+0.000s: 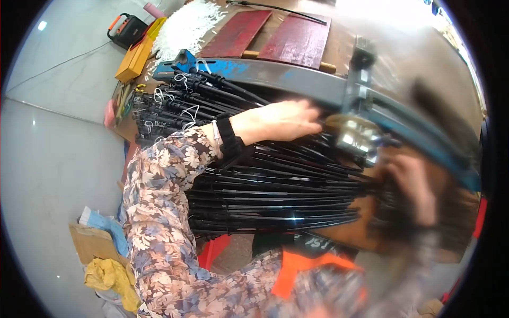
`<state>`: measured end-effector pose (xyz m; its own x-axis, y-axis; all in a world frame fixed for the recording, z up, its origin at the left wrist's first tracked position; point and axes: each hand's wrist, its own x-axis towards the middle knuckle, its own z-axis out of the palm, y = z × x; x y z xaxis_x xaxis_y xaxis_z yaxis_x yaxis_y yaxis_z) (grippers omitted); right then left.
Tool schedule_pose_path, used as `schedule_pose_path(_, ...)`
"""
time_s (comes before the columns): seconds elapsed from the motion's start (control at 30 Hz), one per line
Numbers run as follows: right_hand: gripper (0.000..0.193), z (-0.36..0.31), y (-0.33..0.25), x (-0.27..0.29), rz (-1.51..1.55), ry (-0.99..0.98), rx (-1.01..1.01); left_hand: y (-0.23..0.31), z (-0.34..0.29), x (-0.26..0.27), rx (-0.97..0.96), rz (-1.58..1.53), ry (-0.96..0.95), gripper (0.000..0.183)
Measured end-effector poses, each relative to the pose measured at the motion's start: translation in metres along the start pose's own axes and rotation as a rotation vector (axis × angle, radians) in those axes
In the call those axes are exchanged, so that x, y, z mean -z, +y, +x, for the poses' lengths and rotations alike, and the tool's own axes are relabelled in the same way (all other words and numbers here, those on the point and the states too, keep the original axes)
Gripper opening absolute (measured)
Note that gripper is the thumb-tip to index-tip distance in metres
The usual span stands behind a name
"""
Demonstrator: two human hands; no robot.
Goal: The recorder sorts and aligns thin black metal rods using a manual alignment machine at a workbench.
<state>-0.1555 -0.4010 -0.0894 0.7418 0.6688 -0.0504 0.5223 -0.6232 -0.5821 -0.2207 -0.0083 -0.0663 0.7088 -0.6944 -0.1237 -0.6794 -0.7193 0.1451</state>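
My left hand [291, 121] reaches across a big bundle of long thin black rods [275, 183], its fingers curled round a black rod [238, 90] that runs up to the left. Just right of those fingers is a round metal fixture [356, 139], mounted on a blue-grey metal beam [275, 77]. White cord loops [185, 82] hang at the rods' left ends. Below and right of the fixture, my right hand [411, 177] is smeared by motion. Its fingers, and whatever they may hold, cannot be made out.
Beyond the beam lie two dark red boards [297, 40], a heap of small white pieces [188, 26] and a single black rod [281, 10]. An orange-yellow box [132, 62] and a black case [127, 31] are at the far left. Yellow cloth [110, 278] lies lower left.
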Motion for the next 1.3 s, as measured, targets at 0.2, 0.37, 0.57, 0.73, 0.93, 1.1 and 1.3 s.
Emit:
schedule_pose_path(0.2, 0.015, -0.015, -0.023, 0.015, 0.141, -0.131, -0.02, 0.015, -0.013, 0.024, -0.031, 0.032, 0.065, 0.026)
schedule_pose_path(0.37, 0.018, -0.027, 0.006, -0.002, -0.025, -0.035, 0.078, 0.048, -0.02, 0.038, -0.011, -0.005, 0.07, 0.029)
schedule_pose_path(0.57, 0.031, -0.042, -0.005, -0.009, 0.157, 0.067, 0.337, 0.105, -0.003, 0.037, 0.045, -0.007, 0.111, 0.038)
schedule_pose_path(0.73, 0.033, -0.072, -0.001, -0.024, 0.287, 0.331, 0.311, 0.123, 0.026, 0.032, 0.0, -0.096, 0.216, 0.038)
schedule_pose_path(0.93, 0.05, -0.081, 0.009, -0.036, -0.07, 0.584, 0.431, 0.133, 0.053, 0.039, 0.002, -0.065, 0.126, 0.042)
schedule_pose_path(1.1, 0.054, -0.077, 0.005, -0.007, -0.157, 0.721, 0.583, 0.149, 0.079, 0.077, -0.009, -0.046, 0.1, 0.037)
schedule_pose_path(1.3, 0.069, -0.114, 0.084, 0.038, -0.162, 0.834, -0.026, 0.13, 0.129, 0.117, -0.165, 0.14, 0.377, 0.034)
